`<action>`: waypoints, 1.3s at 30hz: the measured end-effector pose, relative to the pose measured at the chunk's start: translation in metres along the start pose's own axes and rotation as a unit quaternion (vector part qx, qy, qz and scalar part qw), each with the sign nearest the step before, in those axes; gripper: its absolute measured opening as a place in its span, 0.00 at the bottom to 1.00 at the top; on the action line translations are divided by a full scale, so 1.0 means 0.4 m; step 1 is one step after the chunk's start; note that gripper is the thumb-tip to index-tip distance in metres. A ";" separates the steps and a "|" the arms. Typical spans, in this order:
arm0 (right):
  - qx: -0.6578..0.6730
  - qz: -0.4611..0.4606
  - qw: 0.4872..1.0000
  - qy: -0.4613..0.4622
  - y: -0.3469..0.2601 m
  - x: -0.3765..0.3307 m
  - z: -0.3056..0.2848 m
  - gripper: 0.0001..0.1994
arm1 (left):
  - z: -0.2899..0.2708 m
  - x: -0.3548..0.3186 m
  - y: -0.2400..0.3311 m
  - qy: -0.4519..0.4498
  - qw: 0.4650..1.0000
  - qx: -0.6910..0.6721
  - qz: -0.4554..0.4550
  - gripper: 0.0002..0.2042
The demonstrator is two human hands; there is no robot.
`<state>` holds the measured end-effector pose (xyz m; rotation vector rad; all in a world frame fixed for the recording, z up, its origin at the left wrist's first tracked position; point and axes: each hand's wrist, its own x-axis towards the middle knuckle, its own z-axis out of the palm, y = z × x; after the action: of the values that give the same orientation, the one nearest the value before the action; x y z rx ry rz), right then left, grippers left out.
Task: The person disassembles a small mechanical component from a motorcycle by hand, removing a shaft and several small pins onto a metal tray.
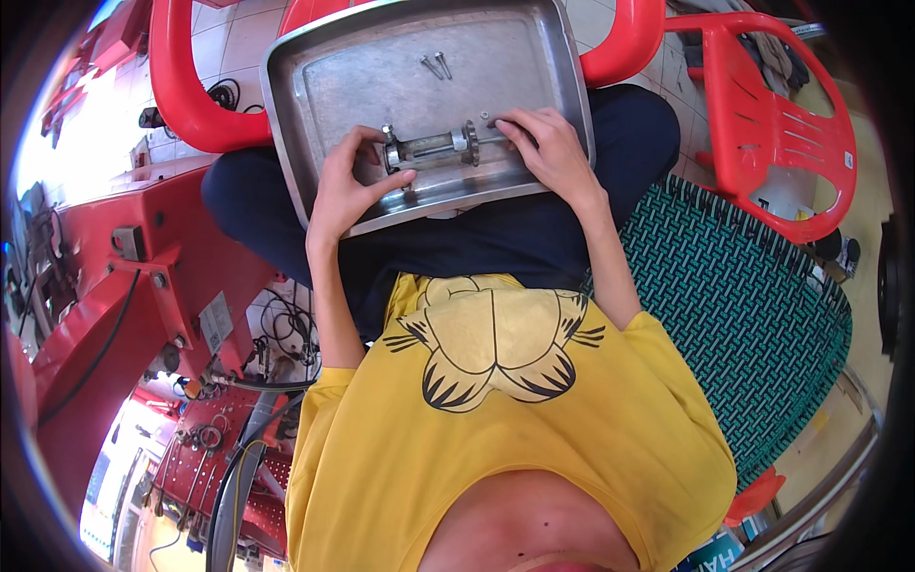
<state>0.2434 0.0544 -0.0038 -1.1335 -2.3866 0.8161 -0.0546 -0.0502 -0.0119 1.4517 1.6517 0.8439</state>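
A metal hub-like assembly lies on its side in a grey metal tray across my lap. It has a cylindrical middle, a collar at the left end and a notched flange on the right. My left hand grips the collar end between thumb and fingers. Beyond the flange a thin metal rod sticks out to the right. My right hand pinches near the rod's outer end, its fingertips partly hiding it. Two bolts lie in the far part of the tray. A small nut sits near my right fingertips.
Beyond the tray is a red plastic chair, with another red chair at the right. A green woven seat stands beside me. Red machinery and black cables fill the left side.
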 end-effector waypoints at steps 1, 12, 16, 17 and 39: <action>0.010 -0.007 1.000 0.004 -0.004 0.001 -0.004 0.12 | 0.003 0.000 0.000 -0.002 1.000 0.001 -0.005 0.28; 0.001 0.030 0.999 -0.024 0.003 0.004 0.002 0.13 | 0.002 -0.002 -0.001 -0.004 1.000 0.009 -0.009 0.28; 0.051 -0.011 0.999 0.003 -0.004 0.007 -0.005 0.12 | 0.005 0.001 -0.005 0.007 1.000 0.005 0.005 0.28; 0.058 -0.011 0.998 -0.002 -0.002 0.005 -0.007 0.12 | 0.006 0.001 -0.005 0.006 1.000 0.005 0.005 0.28; 0.057 0.005 0.998 -0.014 -0.010 0.006 -0.010 0.14 | 0.006 0.003 -0.005 0.007 1.000 -0.004 0.005 0.27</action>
<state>0.2418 0.0557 0.0022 -1.0969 -2.3262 0.9629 -0.0536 -0.0495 -0.0148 1.4526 1.6504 0.8681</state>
